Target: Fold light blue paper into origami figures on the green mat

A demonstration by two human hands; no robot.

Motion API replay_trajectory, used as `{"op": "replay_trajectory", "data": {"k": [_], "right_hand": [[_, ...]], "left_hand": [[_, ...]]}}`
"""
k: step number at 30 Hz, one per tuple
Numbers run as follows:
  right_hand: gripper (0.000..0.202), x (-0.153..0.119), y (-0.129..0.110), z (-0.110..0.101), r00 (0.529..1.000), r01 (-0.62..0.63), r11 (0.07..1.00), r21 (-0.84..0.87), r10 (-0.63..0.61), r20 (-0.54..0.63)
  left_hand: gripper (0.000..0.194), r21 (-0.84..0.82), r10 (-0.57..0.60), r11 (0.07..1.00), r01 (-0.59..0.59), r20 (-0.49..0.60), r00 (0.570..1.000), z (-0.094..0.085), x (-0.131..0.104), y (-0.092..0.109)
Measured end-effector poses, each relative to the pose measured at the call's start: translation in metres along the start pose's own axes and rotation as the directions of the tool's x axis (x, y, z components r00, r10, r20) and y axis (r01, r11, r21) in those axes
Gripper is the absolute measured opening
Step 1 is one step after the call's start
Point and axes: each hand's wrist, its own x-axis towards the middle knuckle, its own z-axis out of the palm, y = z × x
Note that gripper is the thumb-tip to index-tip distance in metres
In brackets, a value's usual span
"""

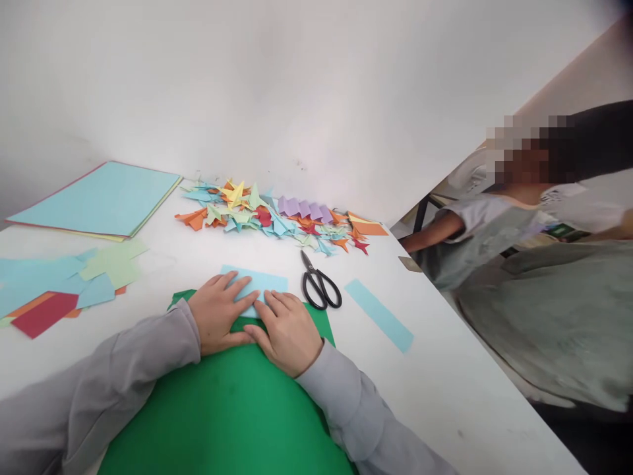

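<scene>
A light blue paper piece (270,282) lies on the white table, partly over the edge of a green cloth (227,409). My left hand (222,313) rests on its left part with the fingers spread. From the right, my right hand (287,330) presses on its lower part, fingers extended and the index fingertip near my left fingertips. Both hands partly cover the paper. Black-handled scissors (320,284) lie just right of the paper, points away from me. Farther right is a light blue strip (380,315).
Folded paper shapes (281,221) in many colours lie along the wall. A stack of large sheets (99,198) is at the back left, with loose paper pieces (49,284) in front. Beyond the table's right edge (475,336) is another person (494,218).
</scene>
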Motion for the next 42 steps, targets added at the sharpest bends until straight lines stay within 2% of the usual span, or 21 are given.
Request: {"op": "replay_trajectory", "data": {"k": [6, 13, 19, 23, 25, 27, 29, 31, 33, 38, 40, 42], "right_hand": [[0.056, -0.003, 0.0, -0.006, 0.99, 0.076, 0.995, -0.057, -0.069, 0.12], [0.058, -0.01, 0.006, -0.012, 0.969, 0.157, 0.986, -0.055, -0.142, 0.204], [0.061, -0.01, 0.005, -0.013, 0.966, 0.155, 0.987, -0.036, -0.144, 0.217], [0.054, -0.007, 0.005, -0.014, 0.977, 0.11, 0.994, 0.017, -0.112, 0.184], [0.042, -0.004, 0.008, -0.016, 0.99, 0.037, 0.995, 0.091, -0.049, 0.135], [0.034, 0.002, 0.012, -0.018, 0.987, -0.158, 0.975, 0.159, 0.149, 0.069], [0.032, 0.007, 0.015, -0.02, 0.904, -0.427, 0.897, 0.118, 0.428, 0.016], [0.031, 0.013, 0.017, -0.02, 0.819, -0.574, 0.818, 0.033, 0.574, 0.016], [0.037, 0.019, 0.017, -0.02, 0.791, -0.611, 0.792, 0.0, 0.61, 0.056], [0.055, 0.035, 0.021, -0.021, 0.757, -0.647, 0.76, 0.059, 0.631, 0.168], [0.048, 0.042, 0.023, -0.021, 0.783, -0.608, 0.793, -0.021, 0.604, 0.15], [0.036, 0.049, 0.026, -0.019, 0.853, -0.493, 0.866, -0.085, 0.501, 0.147]], "left_hand": [[0.08, -0.041, -0.038, 0.998, 0.037, -0.015, 0.999, 0.006, -0.006, 0.001], [0.086, -0.05, -0.048, 0.998, 0.05, 0.038, 0.998, 0.007, -0.006, 0.0], [0.085, -0.056, -0.028, 0.998, 0.031, 0.055, 0.998, 0.006, -0.005, -0.002], [0.085, -0.046, -0.039, 0.998, 0.04, 0.013, 0.999, 0.008, -0.007, 0.0], [0.083, -0.052, -0.045, 0.998, 0.044, -0.019, 0.999, 0.009, -0.008, 0.001], [0.076, -0.054, -0.056, 0.997, 0.054, -0.035, 0.998, 0.01, -0.008, 0.001], [0.064, -0.057, -0.07, 0.996, 0.068, -0.038, 0.997, 0.011, -0.008, 0.0], [0.054, -0.066, -0.083, 0.995, 0.08, -0.047, 0.995, 0.011, -0.007, -0.001], [0.048, -0.075, -0.085, 0.994, 0.081, -0.063, 0.994, 0.011, -0.006, -0.001], [0.043, -0.052, -0.092, 0.995, 0.088, -0.086, 0.992, 0.011, -0.006, -0.001], [0.042, -0.046, -0.09, 0.995, 0.087, -0.081, 0.993, 0.011, -0.005, 0.0], [0.043, -0.041, -0.085, 0.996, 0.082, -0.078, 0.993, 0.01, -0.005, 0.001]]}}
